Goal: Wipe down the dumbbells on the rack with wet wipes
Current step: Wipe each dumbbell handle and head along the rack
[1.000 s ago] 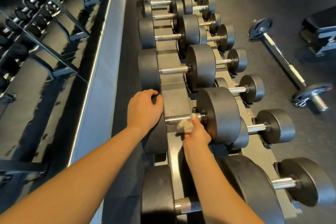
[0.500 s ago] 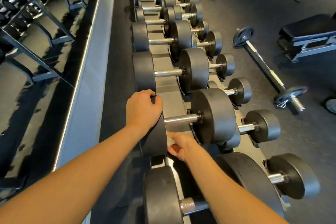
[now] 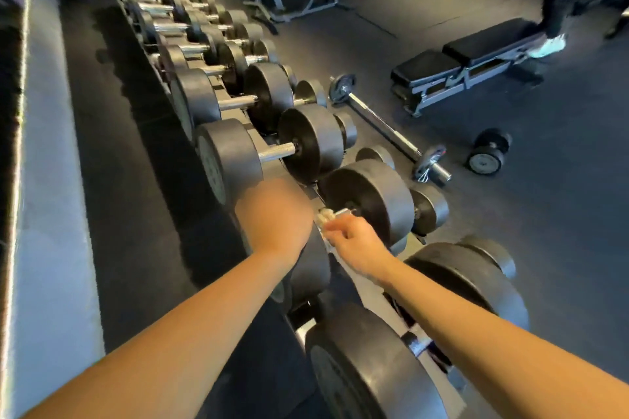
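Pinching the crumpled wet wipe in curled fingers, the right hand presses it to the chrome handle of the dumbbell, close to its left head. The left hand lies over that head, too blurred to tell whether its fingers grip. To my eye the wipe wants wrapping round the bar and drawing along its full length, twisting to reach the underside, while the other hand steadies the weight on the rack. A barbell lies on the floor beyond
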{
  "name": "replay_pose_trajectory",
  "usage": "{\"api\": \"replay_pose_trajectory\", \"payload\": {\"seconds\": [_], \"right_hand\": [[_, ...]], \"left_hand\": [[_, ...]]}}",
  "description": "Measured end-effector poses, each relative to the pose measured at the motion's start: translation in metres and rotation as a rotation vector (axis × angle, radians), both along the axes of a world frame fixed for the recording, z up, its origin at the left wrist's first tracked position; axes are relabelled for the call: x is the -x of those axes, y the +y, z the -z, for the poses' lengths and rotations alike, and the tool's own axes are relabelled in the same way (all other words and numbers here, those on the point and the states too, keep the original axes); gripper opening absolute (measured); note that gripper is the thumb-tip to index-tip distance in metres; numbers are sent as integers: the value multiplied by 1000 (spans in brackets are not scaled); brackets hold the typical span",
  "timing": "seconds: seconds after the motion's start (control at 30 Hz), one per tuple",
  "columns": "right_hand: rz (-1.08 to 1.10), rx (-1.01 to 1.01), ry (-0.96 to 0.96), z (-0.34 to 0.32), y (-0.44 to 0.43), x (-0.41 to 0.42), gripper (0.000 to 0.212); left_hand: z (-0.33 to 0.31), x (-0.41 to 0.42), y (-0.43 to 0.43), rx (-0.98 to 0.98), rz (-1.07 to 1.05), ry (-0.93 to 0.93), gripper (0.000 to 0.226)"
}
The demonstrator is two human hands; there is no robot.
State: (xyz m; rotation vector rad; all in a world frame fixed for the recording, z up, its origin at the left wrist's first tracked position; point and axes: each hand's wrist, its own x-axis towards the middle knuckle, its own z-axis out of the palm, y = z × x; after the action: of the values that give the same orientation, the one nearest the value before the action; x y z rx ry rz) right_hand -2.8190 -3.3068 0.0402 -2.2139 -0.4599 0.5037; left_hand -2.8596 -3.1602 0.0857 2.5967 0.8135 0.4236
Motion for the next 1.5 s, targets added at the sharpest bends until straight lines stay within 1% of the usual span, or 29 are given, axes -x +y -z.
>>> {"api": "replay_pose_trajectory", "payload": {"seconds": [0.03, 0.1, 0.2, 0.3, 0.4, 0.43, 0.47, 0.53, 0.63, 0.67, 0.7, 0.77, 0.8, 0.87, 0.9, 0.97, 1.0, 1.07, 1.1, 1.13, 1.2, 1.27, 1.33, 1.37, 1.43, 1.47, 1.5], "right_hand": [[-73, 13, -47, 5, 2, 5, 24], [-137, 30, -126, 16, 7, 5, 23], [-125, 125, -189, 20, 8, -13, 7], [-1, 177, -248, 16, 10, -30, 14], [69, 263, -226, 18, 6, -33, 8], [128, 265, -232, 18, 5, -31, 4], [195, 225, -241, 19, 6, -31, 2], [280, 223, -220, 17, 14, -30, 8], [262, 424, -68, 12, 23, -36, 16], [261, 443, -49, 10, 22, -37, 16], [262, 456, -56, 7, 21, -39, 16], [227, 528, -89, 5, 16, -40, 20], [182, 588, -69, 2, 17, -44, 28], [82, 729, 13, -2, 25, -46, 55], [89, 740, 16, -2, 29, -49, 58], [162, 702, -17, -6, 35, -47, 41], [211, 672, -23, -7, 35, -45, 38], [269, 609, 39, -4, 36, -37, 46], [292, 553, 85, -1, 37, -34, 43], [311, 483, 126, -2, 38, -32, 33], [353, 348, 173, -2, 34, -32, 5], [460, 202, 192, -8, 30, -38, 13], [634, 28, 241, -19, 31, -49, 22], [727, -104, 291, -25, 35, -55, 23], [860, -401, 387, -40, 46, -64, 22], [891, -508, 396, -46, 53, -67, 23], [900, -571, 378, -51, 61, -71, 24]], "left_hand": [[0, 0, 0, 5, 12, 5, 29], [0, 0, -2, 12, 26, 0, 25], [-1, 1, -1, 16, 51, -15, 21], [0, 1, 1, 31, 87, -18, 18], [-1, 2, 2, 31, 105, 7, 17], [0, 2, 3, 28, 122, 2, 16], [0, 2, 5, 26, 151, -8, 16], [1, 2, 16, 42, 250, -10, 16], [2, -7, 44, 169, 454, 57, 18], [0, -12, 55, 210, 529, 86, 20], [-3, -17, 64, 221, 606, 123, 23], [-8, -29, 78, 155, 754, 200, 30], [-9, -35, 82, 109, 810, 230, 35], [-10, -48, 88, 70, 867, 279, 41], [-11, -54, 90, 80, 875, 304, 42], [-12, -65, 94, 143, 873, 376, 43], [-13, -70, 94, 185, 874, 421, 44], [-14, -79, 95, 233, 898, 502, 44], [-14, -85, 96, 244, 923, 530, 42], [-14, -91, 96, 249, 951, 550, 40], [-13, -105, 97, 234, 1004, 576, 35], [-11, -118, 96, 223, 1037, 589, 33], [-13, -130, 91, 254, 1061, 619, 30], [-16, -135, 87, 296, 1074, 642, 29], [-21, -143, 80, 442, 1075, 685, 33], [-23, -147, 79, 531, 1058, 684, 32], [-22, -152, 81, 608, 1028, 662, 26]]}}
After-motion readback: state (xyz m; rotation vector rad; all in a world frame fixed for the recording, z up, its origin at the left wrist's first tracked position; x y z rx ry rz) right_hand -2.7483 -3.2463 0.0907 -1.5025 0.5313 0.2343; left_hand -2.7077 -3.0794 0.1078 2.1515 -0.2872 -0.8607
